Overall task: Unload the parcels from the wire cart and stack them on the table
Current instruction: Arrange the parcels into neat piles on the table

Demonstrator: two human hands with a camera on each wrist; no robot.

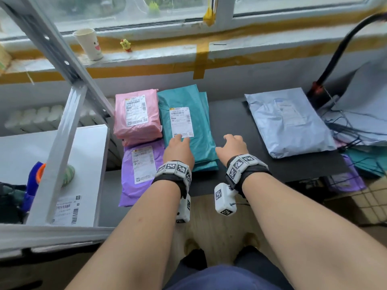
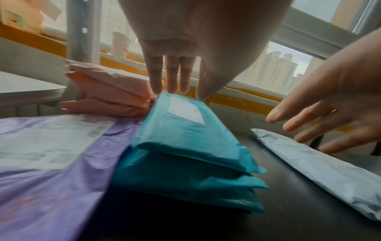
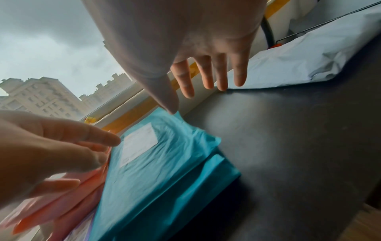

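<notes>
- Left hand [image 1: 179, 150] flat over the near end of the top teal plastic mailer parcel [image 1: 189, 130], fingers [image 2: 172, 76] straight and together, holding nothing; fingertips look to rest by its white label, contact not certain.
- Right hand [image 1: 232, 146] just right of the teal stack, above the dark counter [image 1: 234, 120], fingers [image 3: 207, 73] spread and straight, gripping nothing.
- Teal parcel tops a stack of three teal mailers, seen layered in the left wrist view, at counter centre-left.
- Pink plastic mailer parcels [image 1: 137, 115] stacked touching the teal stack's left side, at the far left of the counter.
- Purple plastic mailer parcel [image 1: 140, 174] lies flat near-left, its far end under the pink stack, its right edge against the teal stack.
- Pale grey-blue plastic mailer parcel [image 1: 290, 122] lies flat on the right of the counter, apart from the teal stack.
- Black wire cart [image 1: 356, 141] at the right edge, with more teal and purple mailers in it.
- White paper cup [image 1: 89, 43] on the far windowsill.
</notes>
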